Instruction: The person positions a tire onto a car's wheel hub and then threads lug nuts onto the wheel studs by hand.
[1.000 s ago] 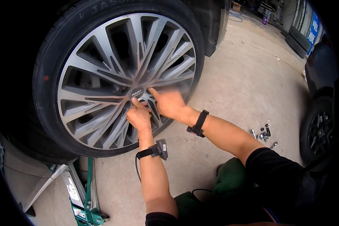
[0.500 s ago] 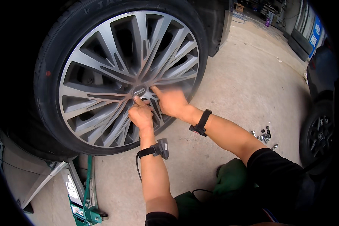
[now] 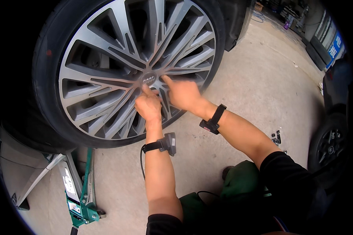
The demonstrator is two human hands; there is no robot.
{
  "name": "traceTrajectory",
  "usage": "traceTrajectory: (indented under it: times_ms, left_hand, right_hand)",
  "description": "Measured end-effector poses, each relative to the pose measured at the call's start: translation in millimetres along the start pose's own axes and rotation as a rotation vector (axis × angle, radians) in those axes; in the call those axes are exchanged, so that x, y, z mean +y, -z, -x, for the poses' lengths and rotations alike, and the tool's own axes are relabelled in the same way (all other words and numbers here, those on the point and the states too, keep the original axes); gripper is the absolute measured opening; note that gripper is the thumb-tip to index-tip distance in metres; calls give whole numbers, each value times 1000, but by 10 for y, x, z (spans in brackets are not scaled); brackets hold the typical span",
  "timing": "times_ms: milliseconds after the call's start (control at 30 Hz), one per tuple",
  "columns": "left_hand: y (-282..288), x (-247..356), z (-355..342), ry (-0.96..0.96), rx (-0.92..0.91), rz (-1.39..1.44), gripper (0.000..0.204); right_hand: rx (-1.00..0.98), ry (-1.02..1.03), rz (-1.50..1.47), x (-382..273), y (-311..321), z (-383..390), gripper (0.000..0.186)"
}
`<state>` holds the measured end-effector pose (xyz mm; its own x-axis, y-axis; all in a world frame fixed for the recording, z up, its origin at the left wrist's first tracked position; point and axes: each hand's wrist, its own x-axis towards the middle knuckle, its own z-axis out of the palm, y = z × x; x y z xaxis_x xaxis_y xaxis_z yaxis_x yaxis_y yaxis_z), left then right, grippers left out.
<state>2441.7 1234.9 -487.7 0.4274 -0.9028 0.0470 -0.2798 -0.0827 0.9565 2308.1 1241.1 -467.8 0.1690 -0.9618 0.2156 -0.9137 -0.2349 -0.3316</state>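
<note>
A car wheel (image 3: 140, 60) with a silver multi-spoke rim and a black tire (image 3: 47, 74) fills the upper left. My left hand (image 3: 148, 105) is at the hub, one finger stretched to the lower edge of the round center cap (image 3: 148, 79). Its thumb lies apart from it and the other fingers curl under. Just to the right, my right hand (image 3: 183, 93) points its index finger at a recess beside the cap. Its other fingers are bent and partly hidden. No tool shows in either hand. Black straps with small devices circle both wrists.
A green floor jack (image 3: 80, 196) stands at the lower left. Small dark and metal parts (image 3: 276, 138) lie on the concrete floor (image 3: 259, 86) at right. Another car's wheel (image 3: 328, 145) is at the right edge, with a tire (image 3: 317, 55) behind and a blue sign (image 3: 336, 49).
The view has shifted, so the wheel sits higher and the jack appears higher too. Both hands stay at the hub in nearly the same places.
</note>
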Motion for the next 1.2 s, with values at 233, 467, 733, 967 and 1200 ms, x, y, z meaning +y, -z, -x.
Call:
traceTrajectory:
  times_ms: [233, 467, 733, 967, 1200]
  left_hand:
    - [-13, -20, -17, -124, 40, -49, 64]
    - [-18, -38, -36, -73, 18, -12, 64]
    - [-7, 3, -17, -43, -20, 4, 62]
    - [26, -272, -20, -232, -77, -289, 51]
    - [-219, -332, 56, -318, -225, -594, 48]
  right_hand:
    - [-507, -430, -2014, 70, 79, -67, 64]
    - [-16, -23, -110, 10, 54, -3, 70]
    - [-337, -480, -1623, -65, 255, 17, 75]
    - [-179, -428, -1255, 1139, 537, 901, 47]
    - [437, -1328, -574, 3552, 158, 3637, 23]
